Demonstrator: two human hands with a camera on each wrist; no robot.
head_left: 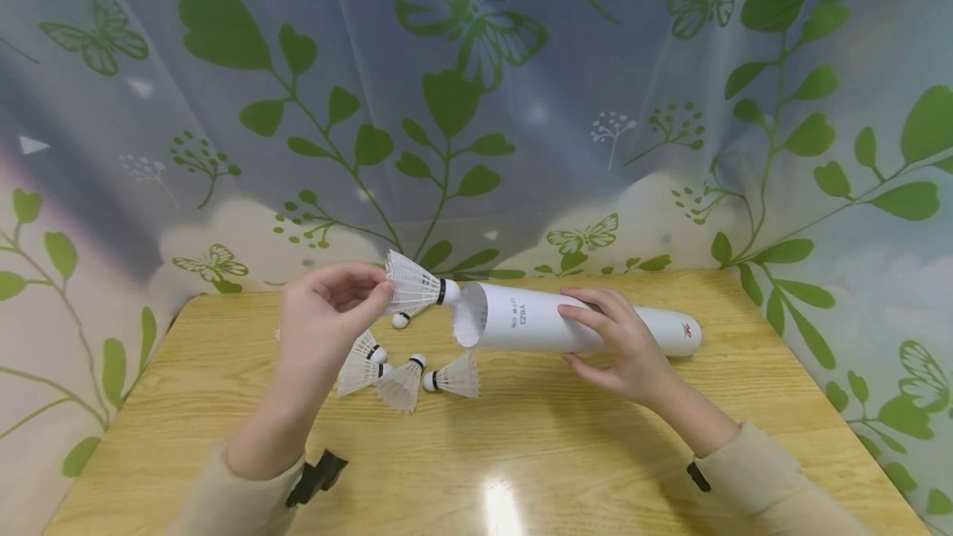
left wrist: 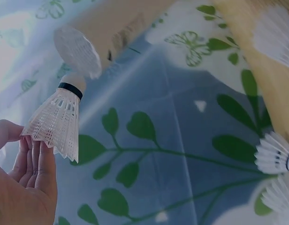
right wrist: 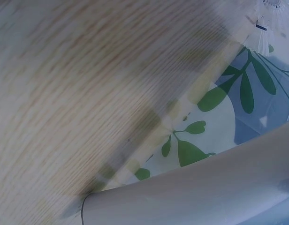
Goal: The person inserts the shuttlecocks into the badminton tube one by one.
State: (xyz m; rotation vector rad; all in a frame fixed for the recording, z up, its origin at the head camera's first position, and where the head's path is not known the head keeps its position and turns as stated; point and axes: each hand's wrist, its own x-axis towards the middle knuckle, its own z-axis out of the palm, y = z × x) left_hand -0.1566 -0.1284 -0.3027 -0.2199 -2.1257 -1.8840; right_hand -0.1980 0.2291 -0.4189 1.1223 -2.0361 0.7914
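A white shuttlecock [head_left: 415,284] with a black band is pinched at its skirt rim by my left hand [head_left: 337,317]. Its cork points right, toward the mouth of a white cardboard tube [head_left: 536,319]. In the left wrist view, the same shuttlecock [left wrist: 55,117] has its cork close to a pale netted skirt [left wrist: 78,51] at the tube's mouth; whether they touch I cannot tell. My right hand [head_left: 621,342] grips the tube around its middle, thumb below and fingers above. The right wrist view shows the tube [right wrist: 191,183] but not the hand clearly.
Several loose shuttlecocks [head_left: 402,383] lie on the wooden table [head_left: 447,453] below and between the hands. Another shuttlecock [head_left: 402,319] lies partly hidden behind the held one. A curtain [head_left: 357,106] with green leaves and butterflies hangs along the table's far edge.
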